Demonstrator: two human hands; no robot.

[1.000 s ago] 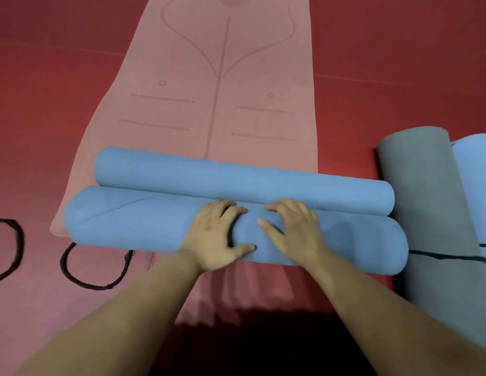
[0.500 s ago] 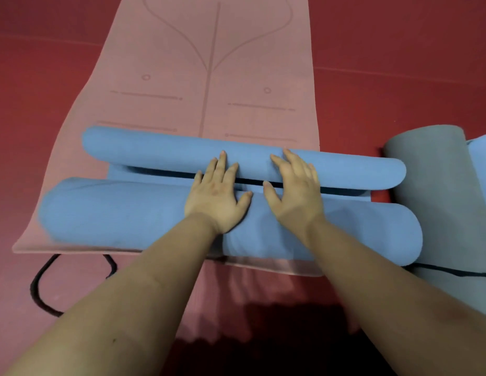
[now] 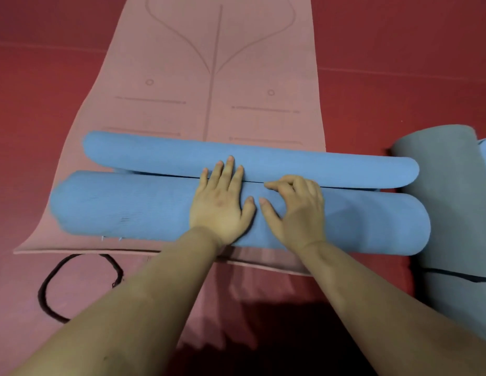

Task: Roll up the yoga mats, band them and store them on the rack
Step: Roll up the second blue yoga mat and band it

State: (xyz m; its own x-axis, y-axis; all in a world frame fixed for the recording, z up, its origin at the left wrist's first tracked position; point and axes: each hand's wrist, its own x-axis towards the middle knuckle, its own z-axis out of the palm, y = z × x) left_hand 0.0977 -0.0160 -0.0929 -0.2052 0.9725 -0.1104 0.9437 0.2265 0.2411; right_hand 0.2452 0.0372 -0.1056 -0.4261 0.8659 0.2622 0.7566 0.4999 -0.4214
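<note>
Blue mat point(image 3: 144, 210) mid-roll on pink mat point(image 3: 217, 85), near its front edge. Left hand point(image 3: 222, 202) flat, right hand point(image 3: 296, 210) curled, both pressing. Next we close the rolls, then band point(image 3: 81, 286).

I find no readable text, label, brand or number on anything before me. The only markings are on the pink mat point(image 3: 209, 77): a straight centre line running away from me, two curved lines meeting it, a small circle on either side of that line, and short horizontal bars below the circles. These are alignment marks, not writing. No lettering shows on the blue roll point(image 3: 127, 210) lying across that mat.
</note>
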